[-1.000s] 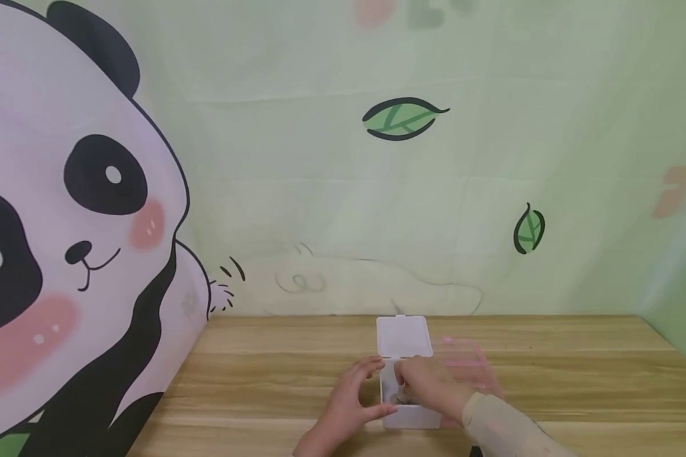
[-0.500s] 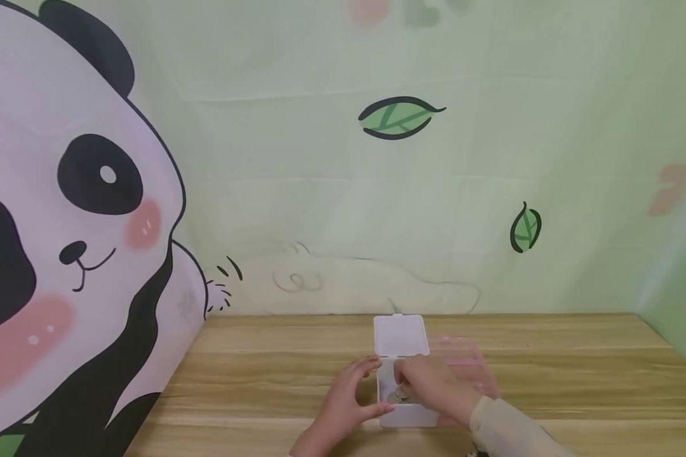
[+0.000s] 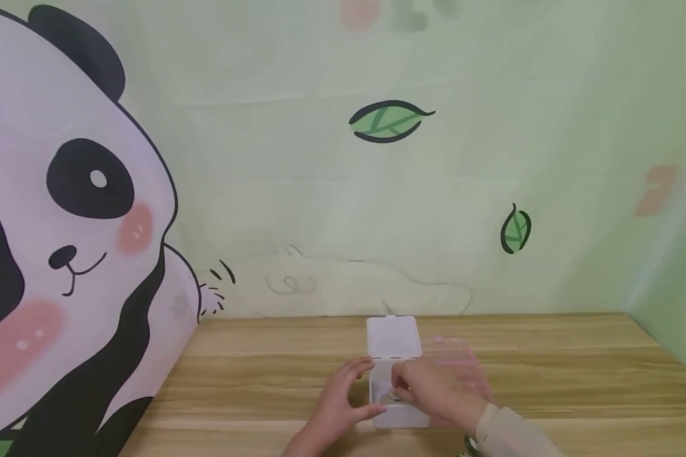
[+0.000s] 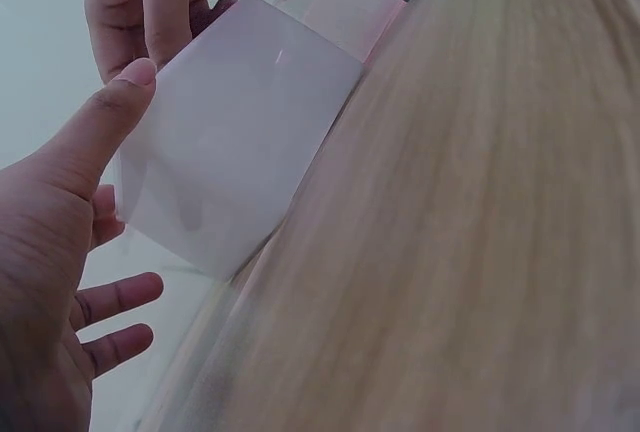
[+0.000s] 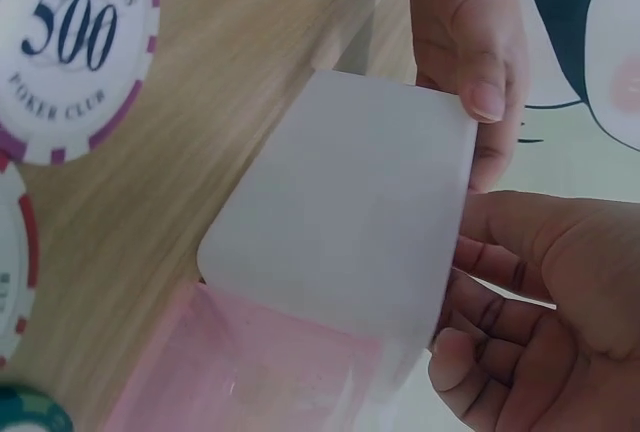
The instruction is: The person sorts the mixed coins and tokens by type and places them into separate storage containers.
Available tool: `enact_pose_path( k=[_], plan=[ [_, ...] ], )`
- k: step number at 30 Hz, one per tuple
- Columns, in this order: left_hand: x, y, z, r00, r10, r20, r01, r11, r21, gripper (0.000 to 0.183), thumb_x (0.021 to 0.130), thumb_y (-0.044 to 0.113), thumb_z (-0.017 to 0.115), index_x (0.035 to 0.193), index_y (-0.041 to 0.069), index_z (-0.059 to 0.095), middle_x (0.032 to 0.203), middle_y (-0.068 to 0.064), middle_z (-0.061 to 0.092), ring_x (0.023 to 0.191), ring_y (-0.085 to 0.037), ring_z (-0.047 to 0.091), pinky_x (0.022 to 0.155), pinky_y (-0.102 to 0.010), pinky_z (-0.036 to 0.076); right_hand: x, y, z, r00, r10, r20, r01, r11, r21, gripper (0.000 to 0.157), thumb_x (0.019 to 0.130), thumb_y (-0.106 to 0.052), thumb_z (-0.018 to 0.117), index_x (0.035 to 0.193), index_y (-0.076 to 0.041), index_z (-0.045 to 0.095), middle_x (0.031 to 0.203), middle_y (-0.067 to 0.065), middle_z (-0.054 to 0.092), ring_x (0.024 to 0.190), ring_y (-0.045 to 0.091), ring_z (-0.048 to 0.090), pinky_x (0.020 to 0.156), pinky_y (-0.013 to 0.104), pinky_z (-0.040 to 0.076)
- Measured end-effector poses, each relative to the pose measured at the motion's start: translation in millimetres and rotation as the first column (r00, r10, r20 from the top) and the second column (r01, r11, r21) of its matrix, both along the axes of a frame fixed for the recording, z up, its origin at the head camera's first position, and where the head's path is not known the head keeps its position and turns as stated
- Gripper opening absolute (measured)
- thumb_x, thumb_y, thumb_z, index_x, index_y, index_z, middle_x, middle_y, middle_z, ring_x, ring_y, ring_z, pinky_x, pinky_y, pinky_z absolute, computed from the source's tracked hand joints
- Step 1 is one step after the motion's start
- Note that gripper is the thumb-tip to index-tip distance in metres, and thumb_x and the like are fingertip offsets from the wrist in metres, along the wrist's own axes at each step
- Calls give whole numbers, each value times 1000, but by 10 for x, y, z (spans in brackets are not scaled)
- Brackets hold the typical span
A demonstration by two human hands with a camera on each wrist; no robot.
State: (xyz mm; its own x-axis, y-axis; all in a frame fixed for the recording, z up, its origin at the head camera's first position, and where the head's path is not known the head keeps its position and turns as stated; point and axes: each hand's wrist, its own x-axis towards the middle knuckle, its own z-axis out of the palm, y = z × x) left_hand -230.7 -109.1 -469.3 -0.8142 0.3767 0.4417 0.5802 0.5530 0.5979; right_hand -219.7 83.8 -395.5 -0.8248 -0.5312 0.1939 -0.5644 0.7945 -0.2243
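Observation:
A white plastic box [image 3: 401, 417] stands on the wooden table with its lid [image 3: 393, 336] flipped back. My left hand [image 3: 338, 401] grips its left side, thumb at the near rim and fingertips at the far corner. My right hand [image 3: 429, 384] dips into the box from the right with bent fingers; in the right wrist view, its fingertips are partly hidden behind the box wall. A small, round pale thing [image 3: 393, 395] shows in the box by my right fingertips; I cannot tell whether they pinch it.
A translucent pink box [image 5: 250, 372] adjoins the white box on its right. In the right wrist view, a purple-edged 500 poker chip [image 5: 75, 57], a red-edged chip [image 5: 12, 262] and a green chip [image 5: 35, 412] appear near the camera. A panda-print cloth [image 3: 297, 158] hangs behind.
My right hand has shifted slightly right within the white box, uncovering more of its inside. My left hand keeps its place on the box. The head view has swung a little to the right.

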Motion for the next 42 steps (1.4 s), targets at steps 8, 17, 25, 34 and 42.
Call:
enact_pose_path(
  k=[8, 17, 25, 34, 42],
  plan=[
    [30, -8, 17, 997, -21, 79, 20, 1000, 12, 70, 72, 52, 65, 130, 22, 44, 138, 2, 43, 120, -22, 47, 98, -47, 39, 89, 110, 54, 998, 14, 57, -12, 999, -40, 12, 80, -25, 64, 76, -15, 60, 71, -8, 60, 62, -1, 47, 54, 15, 40],
    [107, 83, 164, 996, 48, -78, -50, 999, -18, 72, 68, 46, 72, 128, 17, 46, 133, -2, 48, 122, -23, 44, 96, -48, 40, 202, 313, 79, 978, -40, -206, 58, 995, 81, 23, 77, -48, 62, 77, -25, 64, 70, -17, 55, 66, -1, 47, 78, 25, 40],
    [248, 307, 319, 860, 60, -507, -67, 998, 4, 56, 65, 41, 76, 111, 18, 56, 107, 6, 59, 99, -12, 53, 85, -31, 40, 270, 496, 28, 943, 7, -334, -3, 1000, 12, 25, 73, -36, 69, 83, -14, 62, 82, -4, 63, 75, 11, 57, 68, 29, 48],
    [403, 483, 393, 762, -134, -634, 63, 989, -134, 61, 59, 41, 79, 109, 15, 58, 99, 4, 58, 92, -10, 55, 78, -24, 44, 363, 661, 16, 953, -63, -296, 68, 998, 6, 29, 76, -35, 66, 91, -11, 61, 88, -2, 58, 80, 13, 56, 73, 30, 49],
    [455, 605, 343, 736, -251, -629, 122, 963, -241, 63, 57, 49, 78, 108, 16, 59, 99, 7, 57, 90, -7, 53, 81, -18, 40, 411, 829, -24, 943, -118, -311, 109, 993, -46, 32, 75, -33, 68, 94, -8, 62, 91, -1, 59, 81, 14, 59, 72, 31, 51]
  ],
)
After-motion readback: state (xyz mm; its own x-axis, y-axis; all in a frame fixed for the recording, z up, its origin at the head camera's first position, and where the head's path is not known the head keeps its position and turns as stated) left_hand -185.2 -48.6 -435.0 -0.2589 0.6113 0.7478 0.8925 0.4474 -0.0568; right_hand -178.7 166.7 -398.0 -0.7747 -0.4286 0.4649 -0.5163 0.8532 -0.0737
